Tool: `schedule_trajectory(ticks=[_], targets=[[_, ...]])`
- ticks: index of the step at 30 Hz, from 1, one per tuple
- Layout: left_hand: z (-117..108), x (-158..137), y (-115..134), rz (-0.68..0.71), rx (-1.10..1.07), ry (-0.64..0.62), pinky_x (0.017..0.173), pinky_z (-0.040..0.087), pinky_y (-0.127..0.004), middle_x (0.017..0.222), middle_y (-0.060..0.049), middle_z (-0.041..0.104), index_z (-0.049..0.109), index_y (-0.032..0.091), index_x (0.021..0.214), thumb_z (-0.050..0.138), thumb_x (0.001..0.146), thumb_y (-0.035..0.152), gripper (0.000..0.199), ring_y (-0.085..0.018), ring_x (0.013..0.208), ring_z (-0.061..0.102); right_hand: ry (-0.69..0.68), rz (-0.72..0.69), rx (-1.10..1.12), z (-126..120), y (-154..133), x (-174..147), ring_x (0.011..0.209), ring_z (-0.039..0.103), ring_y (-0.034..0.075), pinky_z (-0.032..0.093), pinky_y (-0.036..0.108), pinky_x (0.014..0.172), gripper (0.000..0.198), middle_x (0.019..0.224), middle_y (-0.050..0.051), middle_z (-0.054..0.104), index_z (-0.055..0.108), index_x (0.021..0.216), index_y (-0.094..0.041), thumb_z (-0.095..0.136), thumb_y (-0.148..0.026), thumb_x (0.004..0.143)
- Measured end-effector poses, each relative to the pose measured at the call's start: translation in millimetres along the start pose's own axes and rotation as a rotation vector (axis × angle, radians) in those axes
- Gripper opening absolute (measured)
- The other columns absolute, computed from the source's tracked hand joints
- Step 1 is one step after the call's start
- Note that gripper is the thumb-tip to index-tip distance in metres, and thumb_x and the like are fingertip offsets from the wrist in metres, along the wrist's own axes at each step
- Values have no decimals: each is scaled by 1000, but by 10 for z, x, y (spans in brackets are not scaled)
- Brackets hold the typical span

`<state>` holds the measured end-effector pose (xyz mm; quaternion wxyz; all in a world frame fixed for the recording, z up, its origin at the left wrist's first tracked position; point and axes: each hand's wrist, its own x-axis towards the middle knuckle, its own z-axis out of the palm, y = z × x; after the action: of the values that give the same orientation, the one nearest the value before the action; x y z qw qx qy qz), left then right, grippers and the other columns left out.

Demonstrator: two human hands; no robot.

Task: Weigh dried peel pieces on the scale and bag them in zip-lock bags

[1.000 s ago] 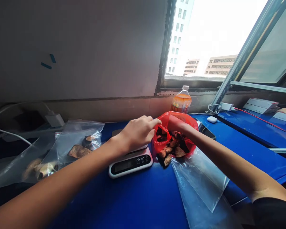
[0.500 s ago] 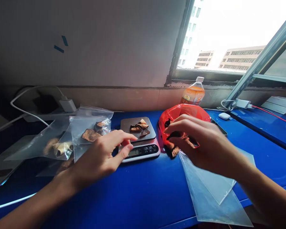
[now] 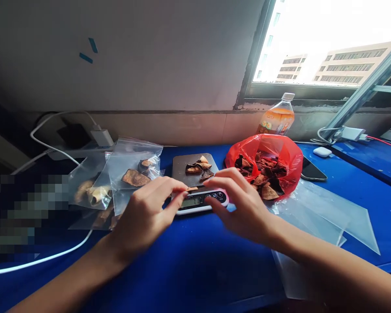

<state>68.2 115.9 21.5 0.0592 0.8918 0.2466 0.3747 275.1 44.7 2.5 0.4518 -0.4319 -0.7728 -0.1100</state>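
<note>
Between thumb and forefinger, my left hand [image 3: 153, 204] pinches a small dried brown slice [image 3: 192, 189] over the front of a kitchen scale [image 3: 223, 198]. My right hand [image 3: 239, 202] is just right of it, thumb and fingers apart with no object visible between them, partly covering the scale's buttons. A few dried brown curled slices [image 3: 197, 167] lie on the scale's metal plate [image 3: 179, 163]; the display is lit but hard to read. To the right, an open red plastic bag [image 3: 295, 167] holds many similar dried pieces [image 3: 269, 191].
Zip bags with dried slices [image 3: 135, 177] lie left of the scale. Flat clear bags [image 3: 342, 213] are at the right. Behind stand an orange drink bottle [image 3: 276, 117] and a phone [image 3: 313, 170]. A white earbud case [image 3: 322, 151], chargers and a white cable [image 3: 61, 253] are on the blue table.
My right hand has moved left, from over the red bag to the scale's front beside my left hand. A slice now shows in my left fingertips. The view has shifted slightly.
</note>
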Motion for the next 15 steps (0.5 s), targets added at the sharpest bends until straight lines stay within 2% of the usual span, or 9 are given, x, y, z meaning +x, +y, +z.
schedule_trajectory(ticks=[2,5,10,13,15], targets=[[5,40,-121,41,93,21,73,53,-26,84,-1,71,66,17,91,55,94,18,12,-16,77,68,71,10,-45,-89,105,53,89,63,17,56,31,76,22,100,7,62,57,110,-21,61,-14,90],[80,100,-271,89,221,-11,75,55,-31,86,-6,73,68,15,88,49,95,16,21,-20,79,70,136,11,-123,-219,267,114,84,62,17,54,33,73,14,93,7,62,60,102,-21,59,-14,90],[208,181,-294,142,259,-103,81,57,-34,97,-6,76,71,16,94,42,96,14,29,-22,89,72,158,-12,-201,-361,414,162,79,61,18,52,33,68,13,86,6,63,62,92,-21,55,-11,89],[126,186,-273,89,271,-75,87,55,-34,107,-6,75,70,16,106,43,97,19,28,-22,98,70,152,-23,-270,-477,482,172,76,63,18,51,33,68,11,83,4,67,63,89,-22,55,-15,89],[11,169,-294,21,292,-21,89,54,-36,108,-8,75,69,15,110,45,97,24,28,-23,101,69,172,36,-325,-580,568,170,77,65,18,51,33,70,8,84,4,70,64,89,-23,56,-20,89]])
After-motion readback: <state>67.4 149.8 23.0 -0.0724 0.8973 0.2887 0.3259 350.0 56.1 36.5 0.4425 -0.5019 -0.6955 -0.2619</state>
